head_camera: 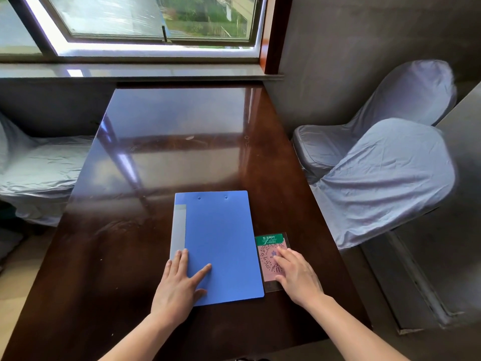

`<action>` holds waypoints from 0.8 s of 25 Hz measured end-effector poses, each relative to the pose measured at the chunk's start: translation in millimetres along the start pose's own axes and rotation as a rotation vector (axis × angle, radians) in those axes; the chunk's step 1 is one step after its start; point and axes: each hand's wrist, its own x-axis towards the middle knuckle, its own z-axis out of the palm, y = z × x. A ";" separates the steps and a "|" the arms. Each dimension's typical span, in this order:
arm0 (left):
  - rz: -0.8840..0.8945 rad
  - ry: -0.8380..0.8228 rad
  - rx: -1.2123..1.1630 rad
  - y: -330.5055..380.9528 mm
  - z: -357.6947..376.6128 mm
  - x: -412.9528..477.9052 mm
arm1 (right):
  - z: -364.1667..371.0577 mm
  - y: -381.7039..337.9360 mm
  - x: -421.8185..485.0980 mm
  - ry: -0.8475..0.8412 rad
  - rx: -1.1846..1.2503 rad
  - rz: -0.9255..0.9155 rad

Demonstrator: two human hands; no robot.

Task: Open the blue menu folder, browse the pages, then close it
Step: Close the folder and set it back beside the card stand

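Observation:
The blue menu folder [221, 238] lies closed and flat on the dark glossy table [169, 142], with its grey spine strip along the left edge. My left hand [179, 285] rests flat on the folder's lower left corner, fingers spread, holding nothing. My right hand [296, 274] lies flat just right of the folder, fingers on a pink and green QR code card [268, 252]. The right hand is not touching the folder.
Grey fabric-covered chairs stand at the right [385, 178] and at the left [39, 168] of the table. A window and sill [135, 71] run along the far side. The table's right edge is close to my right wrist.

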 end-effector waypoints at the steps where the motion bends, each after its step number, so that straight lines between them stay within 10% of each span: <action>1: -0.002 -0.001 0.003 0.2 -0.1 0.4 | 0.0 -0.1 0.0 0.000 0.001 0.001; 20: -0.015 -0.015 -0.007 0.0 -3.9 7.7 | 1.8 -0.1 0.4 -0.002 0.022 0.016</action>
